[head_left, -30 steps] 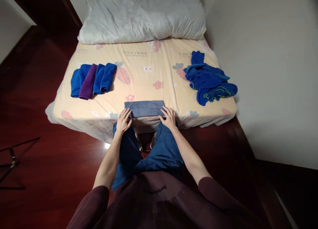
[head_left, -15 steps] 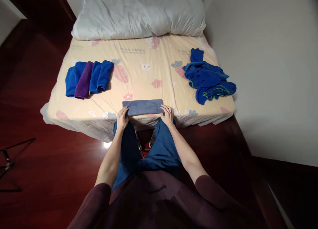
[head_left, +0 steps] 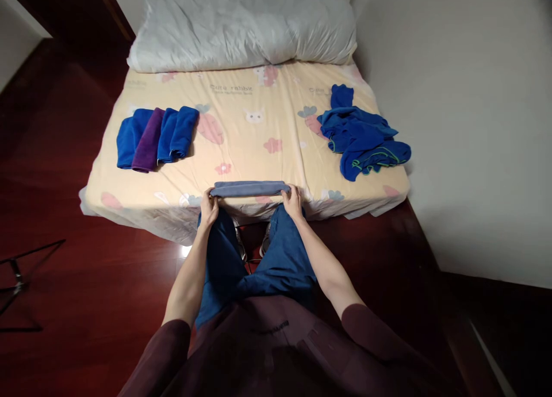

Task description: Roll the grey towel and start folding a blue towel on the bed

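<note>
A grey-blue towel (head_left: 250,189), folded into a narrow strip, lies along the near edge of the bed. My left hand (head_left: 209,206) pinches its left end between thumb and fingers. At the other end, my right hand (head_left: 292,201) grips the towel's right corner in the same way. The strip's near edge is lifted and folding over toward the far side. To the left, folded blue towels (head_left: 183,131) lie side by side with a purple towel (head_left: 149,141) among them. A loose heap of blue towels (head_left: 362,135) with green edging lies on the right.
The bed (head_left: 241,133) has a yellow sheet with rabbit and carrot prints. A pale rolled quilt (head_left: 245,26) spans its far end. A white wall (head_left: 474,127) stands along the right side. Black stand legs (head_left: 19,279) are on the red-brown floor at left.
Both hands have gripped the towel's ends and turned its near edge up, so the strip looks narrower. The towel piles lie as before; the view has shifted slightly.
</note>
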{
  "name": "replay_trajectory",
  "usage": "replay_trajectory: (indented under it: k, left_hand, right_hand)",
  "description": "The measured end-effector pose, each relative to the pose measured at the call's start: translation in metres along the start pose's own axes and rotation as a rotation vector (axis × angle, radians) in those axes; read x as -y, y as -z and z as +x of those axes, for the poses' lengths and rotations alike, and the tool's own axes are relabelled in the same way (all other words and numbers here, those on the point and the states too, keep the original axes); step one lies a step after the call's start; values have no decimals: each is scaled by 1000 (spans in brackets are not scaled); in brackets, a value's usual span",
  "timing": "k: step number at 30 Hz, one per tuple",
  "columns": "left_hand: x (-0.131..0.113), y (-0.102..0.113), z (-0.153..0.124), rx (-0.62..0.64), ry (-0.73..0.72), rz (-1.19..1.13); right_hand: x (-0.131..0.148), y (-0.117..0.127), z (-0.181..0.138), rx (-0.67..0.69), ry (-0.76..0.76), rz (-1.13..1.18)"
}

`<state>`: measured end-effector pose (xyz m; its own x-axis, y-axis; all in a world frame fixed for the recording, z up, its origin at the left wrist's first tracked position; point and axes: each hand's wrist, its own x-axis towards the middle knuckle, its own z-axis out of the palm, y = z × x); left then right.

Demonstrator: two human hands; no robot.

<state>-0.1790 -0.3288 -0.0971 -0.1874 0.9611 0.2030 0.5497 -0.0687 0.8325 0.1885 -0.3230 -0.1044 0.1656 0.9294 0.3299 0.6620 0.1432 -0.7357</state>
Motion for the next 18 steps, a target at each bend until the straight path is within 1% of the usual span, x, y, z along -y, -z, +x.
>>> replay_trajectory:
  k: [2,7,12,18]
  left_hand:
    - [2,-2,1,-19,30,-18]
    - [2,-7,5,-60,40,-69]
    - [1,-10,7,-88,59,-81]
    - [6,-10,12,-131,33,-11]
  right_hand:
    - [-1,-1,0,5,-59,10]
    - [-2,-4,2,31,-171,55]
    - [-2,-6,5,-5,-206,56]
    - [-1,-8,6,-2,-242,79]
